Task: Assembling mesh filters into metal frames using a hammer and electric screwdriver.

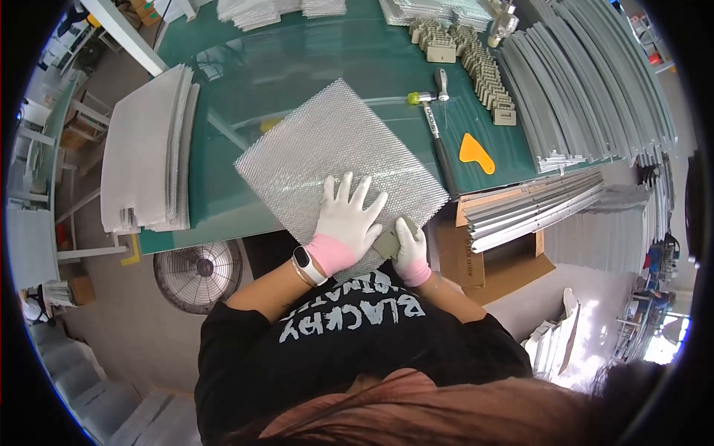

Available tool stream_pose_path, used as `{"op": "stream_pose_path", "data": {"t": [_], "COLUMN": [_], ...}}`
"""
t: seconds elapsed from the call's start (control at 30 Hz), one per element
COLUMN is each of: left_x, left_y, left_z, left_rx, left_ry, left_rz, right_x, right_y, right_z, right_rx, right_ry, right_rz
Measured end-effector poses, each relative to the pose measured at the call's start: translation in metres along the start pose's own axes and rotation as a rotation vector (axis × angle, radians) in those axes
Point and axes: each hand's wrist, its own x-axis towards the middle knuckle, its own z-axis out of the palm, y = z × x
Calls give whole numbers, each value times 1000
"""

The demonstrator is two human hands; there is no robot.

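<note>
A square silvery mesh sheet (327, 141) lies turned cornerwise on the green table, its near part reaching past the table edge toward my body. My left hand (346, 219), in a white glove with a pink cuff, rests flat on the sheet with its fingers spread. Gloved the same way, my right hand (411, 251) grips a small olive-beige plastic piece (387, 242) against the sheet's near right edge. The fingers partly cover this piece, so how it meets the mesh cannot be made out.
Right of the sheet lie a mallet (437, 137), another grey-handled tool (442, 84) and an orange scraper (476, 154). Rows of beige plastic pieces (487, 85) stand behind. Metal strips (587, 89) pile up at the right, mesh sheets (145, 152) at the left. A floor fan (199, 276) stands below.
</note>
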Motion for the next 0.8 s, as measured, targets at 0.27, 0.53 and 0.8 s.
{"op": "stream_pose_path", "data": {"t": [0.27,0.53,0.8], "left_x": [35,12,-58], "left_y": [-90,-66,-12], "left_z": [-18,-39,37], "left_rx": [-19,-137,-750], "left_ry": [-13,333,-66], "left_rz": [235,258,439], "right_x": [32,88,121], "right_y": [-39,-38,-39], "right_z": [-11,-229,-222], "right_rx": [-745,-1836,-2025], "right_ry": [-797,89,82], "right_rz": [83,-121,-103]}}
